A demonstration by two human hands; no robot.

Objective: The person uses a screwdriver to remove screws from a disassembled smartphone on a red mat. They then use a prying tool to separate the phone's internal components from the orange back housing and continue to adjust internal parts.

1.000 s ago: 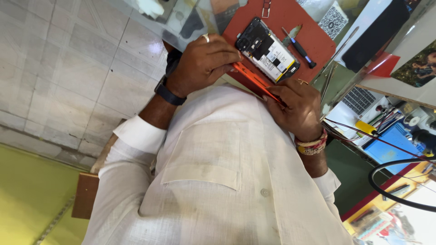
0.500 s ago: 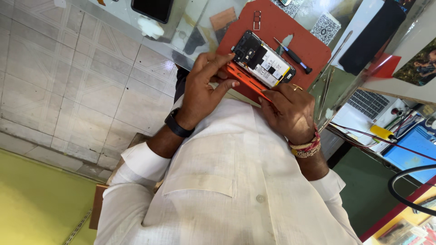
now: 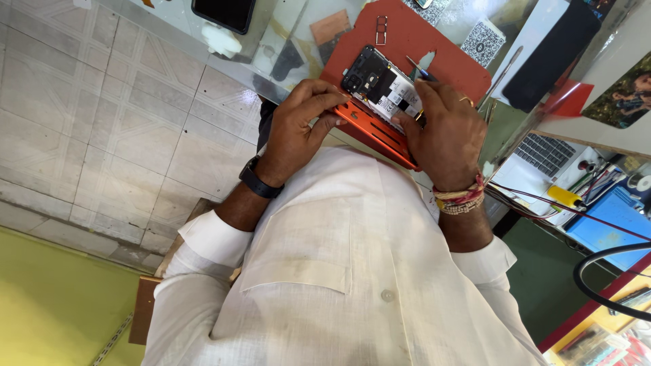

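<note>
The opened phone [image 3: 381, 91], back cover off and circuit parts exposed, lies with its long axis running from upper left to lower right, camera end toward the upper left. It sits in an orange frame [image 3: 373, 132] over the near edge of the red mat [image 3: 434, 51] on the counter [image 3: 285, 41]. The left hand [image 3: 298, 125] pinches the frame's left edge. The right hand [image 3: 444, 129] presses its fingers on the phone's right side while gripping a thin tool [image 3: 419, 69]. A black phone [image 3: 224, 12] lies well apart, upper left.
</note>
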